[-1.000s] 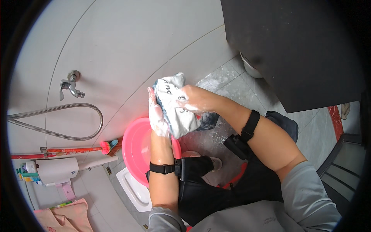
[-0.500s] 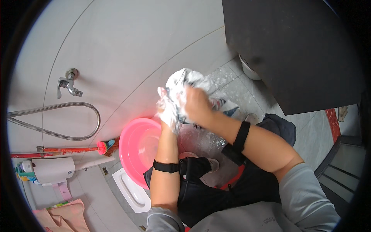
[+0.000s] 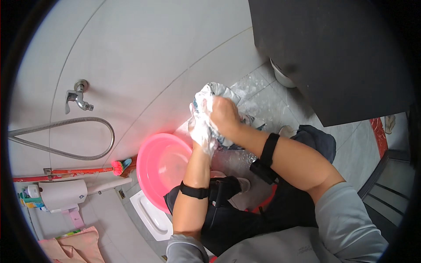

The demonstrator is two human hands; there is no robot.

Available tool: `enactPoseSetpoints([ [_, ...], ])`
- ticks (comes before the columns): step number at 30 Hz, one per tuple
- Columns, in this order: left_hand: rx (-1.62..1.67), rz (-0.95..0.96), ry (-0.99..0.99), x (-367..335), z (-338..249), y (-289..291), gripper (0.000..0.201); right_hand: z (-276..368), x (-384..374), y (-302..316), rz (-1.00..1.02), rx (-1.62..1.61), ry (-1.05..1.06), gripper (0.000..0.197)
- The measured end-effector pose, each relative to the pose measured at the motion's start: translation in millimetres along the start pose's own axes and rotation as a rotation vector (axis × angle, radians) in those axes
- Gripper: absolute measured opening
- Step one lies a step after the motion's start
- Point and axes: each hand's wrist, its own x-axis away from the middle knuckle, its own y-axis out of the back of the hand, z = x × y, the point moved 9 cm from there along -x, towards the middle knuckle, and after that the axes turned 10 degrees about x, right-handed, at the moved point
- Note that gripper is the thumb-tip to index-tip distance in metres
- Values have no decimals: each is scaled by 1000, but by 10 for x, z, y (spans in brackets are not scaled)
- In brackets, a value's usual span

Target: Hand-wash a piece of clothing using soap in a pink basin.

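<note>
A wet white cloth with dark patches (image 3: 218, 89), thick with suds, is bunched up between my two hands above the tiled floor. My right hand (image 3: 224, 115) is closed in a fist round a fold of it. Lather coats my left hand (image 3: 201, 131), which grips the cloth from the left; its fingers are largely hidden by foam and fabric. A loose end of the cloth hangs out past my right wrist. Beside my left forearm stands a pink basin (image 3: 149, 175).
A chrome tap (image 3: 79, 96) and a metal hose (image 3: 107, 127) are on the left wall. A white squat toilet (image 3: 151, 218) lies below the basin. Dark cloth (image 3: 313, 142) rests by my right forearm. A large dark panel (image 3: 333, 57) fills the upper right, beside a white bucket (image 3: 283, 75).
Both hands and the bunched cloth have shifted slightly; my left hand has moved right and down, closer to my right. Both keep hold of the cloth.
</note>
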Motion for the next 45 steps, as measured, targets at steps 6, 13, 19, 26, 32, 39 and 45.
enactPoseSetpoints([
  [6,558,880,254,167,-81,-390,59,41,22,99,25,-75,56,26],
  [13,446,748,204,-95,-129,36,47,280,29,86,-54,-39,165,25],
  [19,309,642,151,-239,-218,193,44,508,176,136,-109,-98,223,33],
  [26,249,235,262,53,-276,-191,52,-93,-292,124,-78,6,13,33],
  [32,235,426,455,370,-412,-650,51,-267,-407,312,-146,-79,-84,31],
  [39,30,364,244,169,-371,-358,42,-185,-411,441,-179,-59,-118,29],
  [45,-14,277,302,210,-333,-397,43,-254,-435,471,-207,-107,-135,42],
])
